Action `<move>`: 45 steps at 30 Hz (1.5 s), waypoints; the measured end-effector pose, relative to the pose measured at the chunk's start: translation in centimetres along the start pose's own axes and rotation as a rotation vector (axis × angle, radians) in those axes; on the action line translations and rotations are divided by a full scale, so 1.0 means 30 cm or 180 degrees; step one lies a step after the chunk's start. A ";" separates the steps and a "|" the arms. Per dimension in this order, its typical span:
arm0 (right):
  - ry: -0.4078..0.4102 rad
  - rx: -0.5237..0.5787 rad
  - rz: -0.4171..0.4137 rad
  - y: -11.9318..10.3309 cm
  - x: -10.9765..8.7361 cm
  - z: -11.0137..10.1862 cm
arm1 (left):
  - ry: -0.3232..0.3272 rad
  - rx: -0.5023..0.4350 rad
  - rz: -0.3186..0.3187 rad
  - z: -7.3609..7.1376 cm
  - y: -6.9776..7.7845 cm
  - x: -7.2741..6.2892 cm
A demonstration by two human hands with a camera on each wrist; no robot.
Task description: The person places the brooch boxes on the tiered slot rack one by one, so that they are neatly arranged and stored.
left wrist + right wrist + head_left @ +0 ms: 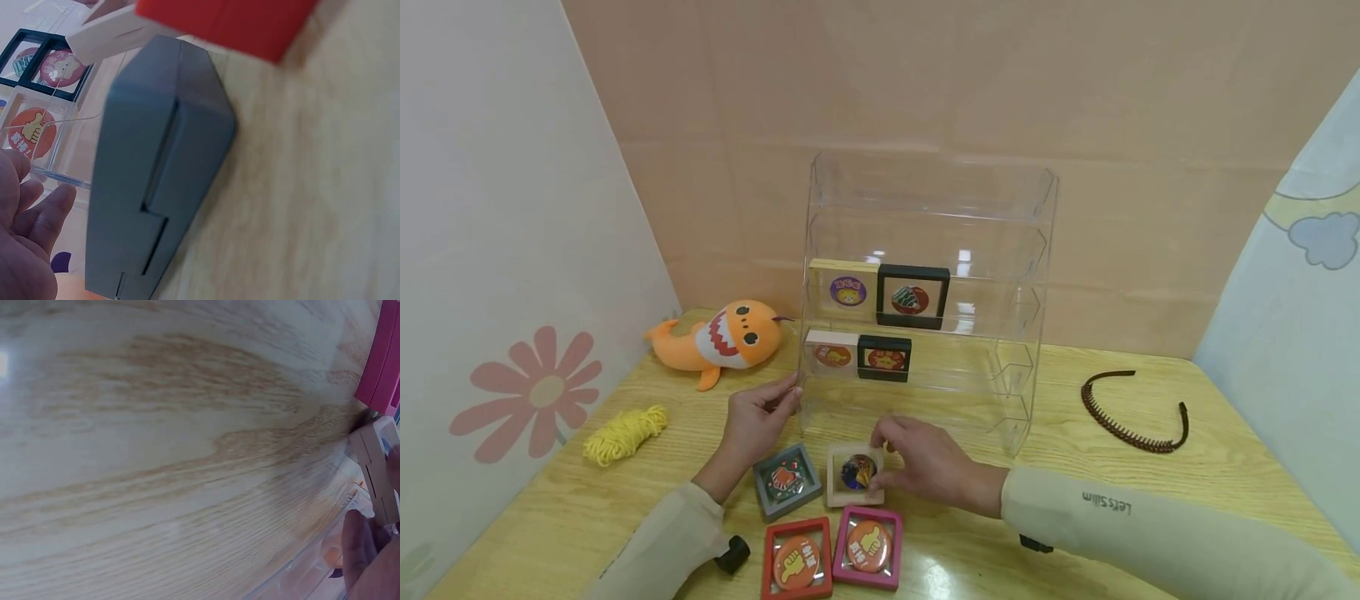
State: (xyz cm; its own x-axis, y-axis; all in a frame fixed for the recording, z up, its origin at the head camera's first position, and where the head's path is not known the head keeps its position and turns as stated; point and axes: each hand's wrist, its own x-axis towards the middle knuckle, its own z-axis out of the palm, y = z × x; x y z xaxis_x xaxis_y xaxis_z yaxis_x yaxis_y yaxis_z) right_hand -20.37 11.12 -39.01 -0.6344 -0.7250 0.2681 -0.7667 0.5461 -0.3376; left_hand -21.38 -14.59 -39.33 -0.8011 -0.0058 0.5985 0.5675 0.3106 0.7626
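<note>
A clear acrylic display rack (925, 400) stands on the table, with framed round badges on two of its tiers. My left hand (758, 421) pinches the lower left edge of this rack between thumb and fingers. In the right wrist view my right hand (378, 565) grips a beige square frame (374, 469) by its side; the head view shows a dark blue badge (857, 472) inside it. Beside it on the table lies a grey frame (787, 482), which looms large in the left wrist view. Nearer me are a red frame (797, 558) and a magenta frame (868, 547).
An orange shark plush (718, 342) lies left of the rack, and a yellow bundle of cord (625, 435) sits at the table's left side. To the right is a brown headband (1131, 437). Fabric walls (1150, 208) close off the back and both sides.
</note>
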 end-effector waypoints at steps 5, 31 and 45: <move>0.0350 0.0420 -0.0375 0.013 -0.003 0.000 | 0.0004 0.0015 -0.0048 0.001 0.003 -0.001; 0.0800 0.0679 -0.0344 0.063 -0.053 -0.136 | -0.0057 -0.0015 -0.0059 -0.003 0.000 -0.003; 0.1182 0.0432 -0.0349 0.099 -0.045 -0.270 | -0.0059 0.0073 -0.0183 -0.001 0.009 -0.002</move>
State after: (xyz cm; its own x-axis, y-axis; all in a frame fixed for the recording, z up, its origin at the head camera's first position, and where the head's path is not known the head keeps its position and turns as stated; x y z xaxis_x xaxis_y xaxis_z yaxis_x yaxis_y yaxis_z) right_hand -22.59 17.11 -33.07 -0.5610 -0.5616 0.6082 -0.8276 0.3955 -0.3982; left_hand -21.18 -14.53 -39.17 -0.8358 -0.0066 0.5490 0.5161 0.3321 0.7896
